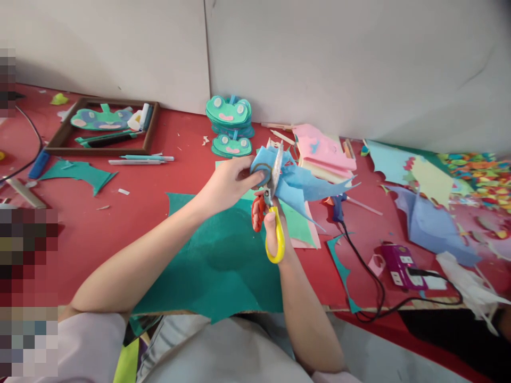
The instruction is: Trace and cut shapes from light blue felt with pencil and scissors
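In the middle of the head view, my left hand [227, 183] pinches a piece of blue felt [303, 183] at its left end. A round shape with a dark outline [261, 174] shows on the felt under my thumb. My right hand [272, 229] is closed on scissors [275, 234] with one yellow and one red handle. Their blades point up and away from me, beside the round shape and across the felt. Below both hands lies a large dark green felt sheet [215, 260], with a light green piece [297, 223] to its right.
Stacked green frog faces [229, 114] stand by the wall. A brown frame [154, 127] holds another face and pens. Rightward are pink felt [323, 149], a glue gun [338, 207], a purple power strip [401, 266] with a cord, and colourful scraps [479, 181].
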The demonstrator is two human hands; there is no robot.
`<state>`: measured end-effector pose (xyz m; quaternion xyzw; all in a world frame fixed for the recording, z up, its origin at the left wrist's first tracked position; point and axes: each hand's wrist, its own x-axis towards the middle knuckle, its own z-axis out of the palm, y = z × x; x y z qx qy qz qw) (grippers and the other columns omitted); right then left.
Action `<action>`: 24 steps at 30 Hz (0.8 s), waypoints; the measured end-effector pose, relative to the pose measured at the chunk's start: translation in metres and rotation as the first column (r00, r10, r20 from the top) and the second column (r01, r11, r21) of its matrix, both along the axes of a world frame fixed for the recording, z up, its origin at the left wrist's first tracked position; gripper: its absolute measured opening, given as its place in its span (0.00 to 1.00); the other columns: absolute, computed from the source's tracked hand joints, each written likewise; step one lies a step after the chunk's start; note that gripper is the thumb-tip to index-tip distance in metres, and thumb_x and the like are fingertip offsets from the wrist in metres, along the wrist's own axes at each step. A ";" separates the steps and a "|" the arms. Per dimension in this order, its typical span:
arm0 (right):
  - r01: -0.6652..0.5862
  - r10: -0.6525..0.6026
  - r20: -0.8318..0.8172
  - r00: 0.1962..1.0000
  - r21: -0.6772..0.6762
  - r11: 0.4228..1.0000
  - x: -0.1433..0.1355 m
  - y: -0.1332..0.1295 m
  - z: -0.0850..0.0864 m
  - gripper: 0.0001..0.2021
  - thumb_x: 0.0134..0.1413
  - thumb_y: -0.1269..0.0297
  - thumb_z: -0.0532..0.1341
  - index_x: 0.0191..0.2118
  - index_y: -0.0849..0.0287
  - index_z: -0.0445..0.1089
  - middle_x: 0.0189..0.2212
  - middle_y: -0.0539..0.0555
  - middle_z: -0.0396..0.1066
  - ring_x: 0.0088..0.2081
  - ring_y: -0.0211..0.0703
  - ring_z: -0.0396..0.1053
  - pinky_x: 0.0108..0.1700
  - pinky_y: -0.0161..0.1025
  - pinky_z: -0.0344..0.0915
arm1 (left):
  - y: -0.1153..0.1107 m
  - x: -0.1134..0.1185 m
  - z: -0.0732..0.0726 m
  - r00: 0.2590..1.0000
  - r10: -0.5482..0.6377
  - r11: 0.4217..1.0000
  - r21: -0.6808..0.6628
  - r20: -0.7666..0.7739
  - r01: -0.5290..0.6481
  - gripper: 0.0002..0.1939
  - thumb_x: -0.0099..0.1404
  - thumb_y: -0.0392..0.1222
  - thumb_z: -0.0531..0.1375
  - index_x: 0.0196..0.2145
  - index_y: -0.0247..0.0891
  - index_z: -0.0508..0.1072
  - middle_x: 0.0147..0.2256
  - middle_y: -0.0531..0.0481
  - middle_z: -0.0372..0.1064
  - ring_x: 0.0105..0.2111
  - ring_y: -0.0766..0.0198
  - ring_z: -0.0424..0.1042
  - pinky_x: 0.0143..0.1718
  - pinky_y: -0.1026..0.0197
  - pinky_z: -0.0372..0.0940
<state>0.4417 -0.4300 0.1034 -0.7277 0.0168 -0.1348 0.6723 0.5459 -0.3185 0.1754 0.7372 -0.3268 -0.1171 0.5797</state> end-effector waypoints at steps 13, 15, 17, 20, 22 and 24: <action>-0.036 0.036 0.000 0.999 0.094 0.995 0.004 -0.001 -0.005 0.30 0.51 0.34 0.51 0.49 0.52 0.59 0.31 0.49 0.61 0.23 0.34 0.58 0.21 0.35 0.60 | 0.002 0.003 0.000 0.999 -0.028 1.000 0.015 0.027 0.028 0.07 0.61 0.39 0.55 0.30 0.34 0.70 0.29 0.51 0.68 0.30 0.66 0.68 0.31 0.66 0.64; -0.052 0.052 -0.003 0.999 0.098 0.994 0.003 -0.001 -0.005 0.29 0.52 0.35 0.51 0.49 0.52 0.60 0.31 0.49 0.61 0.21 0.32 0.56 0.20 0.34 0.57 | 0.002 0.004 0.000 0.999 -0.025 0.999 0.025 0.034 0.025 0.07 0.61 0.39 0.55 0.29 0.34 0.69 0.28 0.51 0.68 0.29 0.67 0.68 0.31 0.66 0.63; -0.062 0.062 -0.003 0.998 0.101 0.993 0.002 -0.001 -0.005 0.28 0.53 0.36 0.50 0.50 0.52 0.60 0.31 0.48 0.60 0.20 0.31 0.56 0.19 0.34 0.55 | 0.002 0.005 -0.001 0.999 -0.027 0.999 0.030 0.036 0.025 0.07 0.61 0.39 0.55 0.29 0.34 0.69 0.28 0.52 0.67 0.29 0.67 0.67 0.30 0.66 0.63; -0.029 0.030 -0.013 0.999 0.079 0.996 0.000 -0.001 -0.001 0.27 0.54 0.36 0.50 0.49 0.53 0.61 0.29 0.48 0.59 0.20 0.32 0.55 0.20 0.34 0.55 | 0.002 0.005 0.000 0.999 -0.033 0.999 0.030 0.031 0.032 0.07 0.60 0.39 0.55 0.28 0.34 0.68 0.27 0.52 0.66 0.29 0.67 0.67 0.29 0.66 0.63; 0.006 -0.005 -0.019 1.000 0.032 0.999 -0.001 -0.001 0.000 0.27 0.54 0.36 0.50 0.48 0.53 0.61 0.29 0.48 0.59 0.20 0.32 0.55 0.21 0.35 0.55 | 0.002 0.004 0.001 0.999 -0.035 0.999 0.023 0.021 0.035 0.07 0.60 0.39 0.55 0.28 0.34 0.68 0.26 0.52 0.66 0.28 0.67 0.67 0.29 0.67 0.63; -0.003 0.003 -0.009 1.000 -0.024 1.000 -0.001 -0.001 0.000 0.27 0.55 0.37 0.49 0.48 0.54 0.59 0.29 0.48 0.59 0.22 0.33 0.56 0.22 0.35 0.56 | 0.002 0.004 0.002 0.999 -0.038 0.999 0.014 0.012 0.038 0.06 0.60 0.38 0.55 0.27 0.34 0.68 0.25 0.53 0.65 0.28 0.68 0.67 0.28 0.67 0.62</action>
